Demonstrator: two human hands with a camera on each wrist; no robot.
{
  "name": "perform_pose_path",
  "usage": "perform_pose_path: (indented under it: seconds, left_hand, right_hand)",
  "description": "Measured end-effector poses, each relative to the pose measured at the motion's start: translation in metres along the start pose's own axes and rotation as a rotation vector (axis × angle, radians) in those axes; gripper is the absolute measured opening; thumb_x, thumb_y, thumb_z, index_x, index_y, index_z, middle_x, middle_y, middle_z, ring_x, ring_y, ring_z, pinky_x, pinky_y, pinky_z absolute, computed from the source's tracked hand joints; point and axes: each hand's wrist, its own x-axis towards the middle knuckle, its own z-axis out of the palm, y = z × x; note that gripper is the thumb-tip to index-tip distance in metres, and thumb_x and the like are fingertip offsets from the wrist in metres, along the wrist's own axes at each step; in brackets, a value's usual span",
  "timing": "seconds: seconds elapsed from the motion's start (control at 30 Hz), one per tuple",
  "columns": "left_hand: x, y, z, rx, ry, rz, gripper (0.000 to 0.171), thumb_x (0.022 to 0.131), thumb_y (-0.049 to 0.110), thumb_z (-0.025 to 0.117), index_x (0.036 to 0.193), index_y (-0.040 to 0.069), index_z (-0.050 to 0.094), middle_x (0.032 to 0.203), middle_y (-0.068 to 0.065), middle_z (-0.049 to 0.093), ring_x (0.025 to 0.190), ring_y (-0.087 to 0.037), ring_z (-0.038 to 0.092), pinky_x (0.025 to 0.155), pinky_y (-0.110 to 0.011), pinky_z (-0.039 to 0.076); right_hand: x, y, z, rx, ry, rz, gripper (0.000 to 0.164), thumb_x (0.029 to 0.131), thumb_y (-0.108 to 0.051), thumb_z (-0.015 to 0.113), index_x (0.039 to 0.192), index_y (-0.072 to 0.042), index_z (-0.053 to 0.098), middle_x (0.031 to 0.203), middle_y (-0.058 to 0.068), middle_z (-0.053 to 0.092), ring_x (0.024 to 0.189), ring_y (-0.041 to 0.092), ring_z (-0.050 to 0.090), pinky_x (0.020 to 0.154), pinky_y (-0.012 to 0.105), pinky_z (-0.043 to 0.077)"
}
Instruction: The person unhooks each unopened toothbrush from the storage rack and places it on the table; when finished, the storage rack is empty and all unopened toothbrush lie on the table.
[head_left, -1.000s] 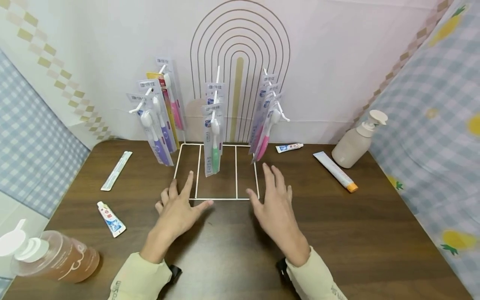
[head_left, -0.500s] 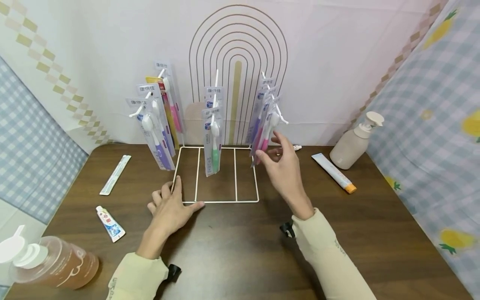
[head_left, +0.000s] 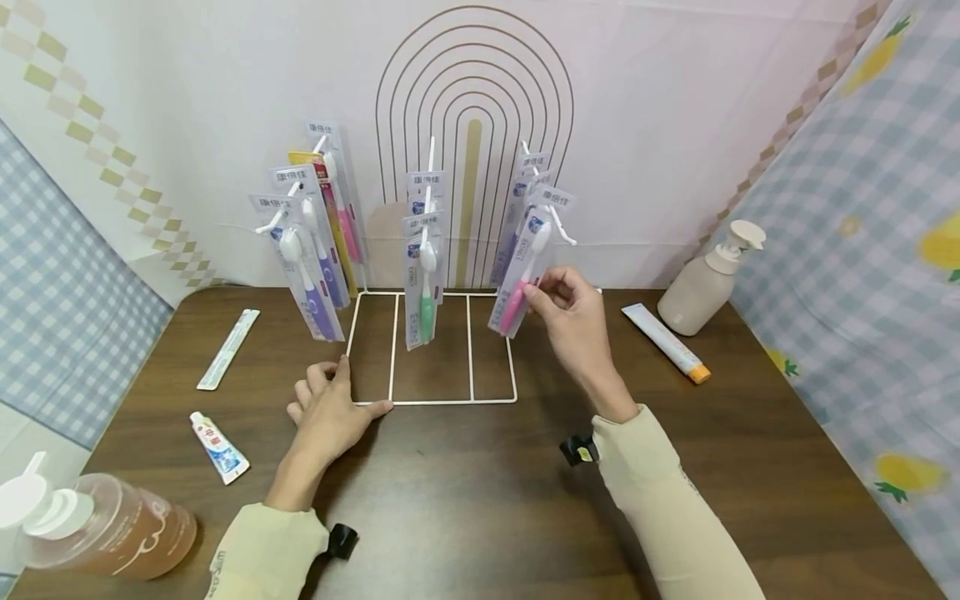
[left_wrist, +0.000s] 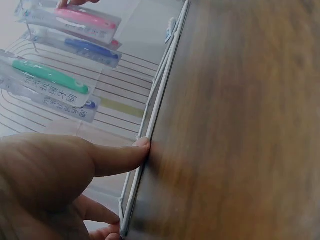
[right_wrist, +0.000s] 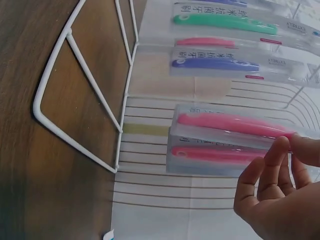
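In the head view my right hand (head_left: 583,329) pinches the lower right edge of a packaged pink toothbrush (head_left: 519,287). The pack is turned face-on, and its top is at the tip of the white right hook (head_left: 562,227). Thumb and fingertips meet on the pink toothbrush's pack (right_wrist: 230,123) in the right wrist view. Another pink toothbrush (right_wrist: 215,154) hangs behind it. My left hand (head_left: 324,421) rests at the front left corner of the white wire rack (head_left: 442,403). Its outstretched thumb (left_wrist: 120,157) touches the front bar in the left wrist view.
Packaged toothbrushes hang on the middle hook (head_left: 423,279) and left hook (head_left: 307,275). On the left lie a narrow sachet (head_left: 228,350) and a small toothpaste tube (head_left: 220,448) near an amber pump bottle (head_left: 138,525). A larger tube (head_left: 666,342) and a beige pump bottle (head_left: 708,283) are at right.
My right hand has risen from beside the rack to the right-hand toothbrushes and pinched the front pink one, which now faces forward and swings left. My left hand has slid slightly left along the rack.
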Motion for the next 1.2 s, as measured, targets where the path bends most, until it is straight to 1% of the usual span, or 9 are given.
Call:
perform_pose_path:
  seconds: [0.13, 0.3, 0.37, 0.57, 0.73, 0.87, 0.93, 1.03, 1.2]
  left_hand:
    - [0.000, 0.000, -0.001, 0.000, -0.002, -0.006, 0.112, 0.100, 0.037, 0.087, 0.178, -0.010, 0.021, 0.168, -0.035, 0.027, 0.138, -0.057, 0.028, 0.111, -0.073, 0.025]
    - [0.001, 0.000, -0.003, 0.014, -0.033, -0.017, 0.113, 0.103, 0.040, 0.085, 0.179, -0.009, 0.018, 0.170, -0.035, 0.024, 0.140, -0.057, 0.027, 0.114, -0.074, 0.024]
    - [0.001, 0.000, -0.003, 0.022, -0.039, -0.021, 0.113, 0.103, 0.042, 0.085, 0.179, -0.009, 0.018, 0.169, -0.034, 0.024, 0.140, -0.056, 0.027, 0.114, -0.074, 0.025]
    - [0.002, 0.000, -0.002, 0.020, -0.037, -0.019, 0.113, 0.103, 0.042, 0.085, 0.179, -0.009, 0.018, 0.169, -0.035, 0.024, 0.139, -0.056, 0.027, 0.114, -0.074, 0.025]
    - [0.001, -0.001, -0.001, 0.009, -0.026, -0.015, 0.113, 0.102, 0.040, 0.085, 0.178, -0.010, 0.018, 0.168, -0.036, 0.024, 0.137, -0.056, 0.027, 0.111, -0.074, 0.025]
    - [0.002, 0.000, -0.001, 0.015, -0.036, -0.023, 0.113, 0.103, 0.041, 0.084, 0.179, -0.009, 0.017, 0.169, -0.035, 0.024, 0.139, -0.056, 0.026, 0.112, -0.074, 0.024]
    - [0.002, 0.000, -0.001, 0.012, -0.035, -0.023, 0.113, 0.103, 0.042, 0.085, 0.179, -0.008, 0.018, 0.168, -0.035, 0.024, 0.139, -0.056, 0.026, 0.113, -0.074, 0.024]
    - [0.003, -0.002, 0.000, 0.014, -0.026, -0.012, 0.115, 0.101, 0.044, 0.086, 0.179, -0.009, 0.019, 0.167, -0.036, 0.026, 0.137, -0.056, 0.028, 0.110, -0.073, 0.026]
    - [0.004, -0.009, 0.003, 0.005, -0.013, 0.011, 0.116, 0.099, 0.044, 0.088, 0.178, -0.009, 0.021, 0.167, -0.038, 0.028, 0.135, -0.056, 0.029, 0.107, -0.072, 0.025]
  right_hand:
    - [-0.003, 0.001, -0.009, 0.055, 0.023, 0.004, 0.007, 0.105, 0.011, 0.072, 0.106, 0.006, 0.067, 0.089, -0.011, 0.073, 0.079, 0.003, 0.070, 0.077, 0.018, 0.062]
    - [-0.002, 0.009, -0.024, 0.033, 0.045, 0.042, 0.006, 0.107, 0.008, 0.071, 0.106, 0.006, 0.066, 0.084, -0.016, 0.074, 0.076, 0.003, 0.068, 0.074, 0.017, 0.060]
    - [-0.002, 0.014, -0.029, -0.005, 0.044, 0.082, 0.006, 0.108, 0.005, 0.071, 0.108, 0.008, 0.067, 0.081, -0.017, 0.074, 0.073, 0.003, 0.068, 0.071, 0.018, 0.059]
    - [-0.002, 0.040, -0.040, -0.156, -0.028, 0.261, 0.022, 0.111, -0.005, 0.070, 0.120, 0.015, 0.071, 0.072, -0.013, 0.069, 0.065, 0.002, 0.061, 0.061, 0.018, 0.052]
    - [-0.003, 0.065, -0.039, -0.231, -0.098, 0.416, 0.028, 0.111, -0.005, 0.068, 0.128, 0.016, 0.072, 0.076, -0.008, 0.068, 0.068, 0.003, 0.060, 0.062, 0.018, 0.052]
    - [-0.004, 0.079, -0.036, -0.308, -0.146, 0.503, 0.027, 0.111, -0.007, 0.067, 0.125, 0.014, 0.076, 0.078, -0.005, 0.066, 0.070, 0.004, 0.059, 0.064, 0.019, 0.052]
    - [-0.004, 0.082, -0.035, -0.343, -0.158, 0.526, 0.027, 0.111, -0.007, 0.067, 0.123, 0.014, 0.077, 0.077, -0.004, 0.066, 0.070, 0.005, 0.059, 0.063, 0.019, 0.052]
    - [-0.004, 0.084, -0.034, -0.376, -0.151, 0.555, 0.025, 0.110, -0.007, 0.068, 0.120, 0.013, 0.079, 0.075, -0.003, 0.066, 0.068, 0.005, 0.058, 0.062, 0.018, 0.050]
    - [-0.005, 0.086, -0.030, -0.347, -0.098, 0.599, 0.022, 0.108, -0.005, 0.070, 0.113, 0.014, 0.080, 0.071, -0.003, 0.066, 0.065, 0.003, 0.059, 0.060, 0.014, 0.050]
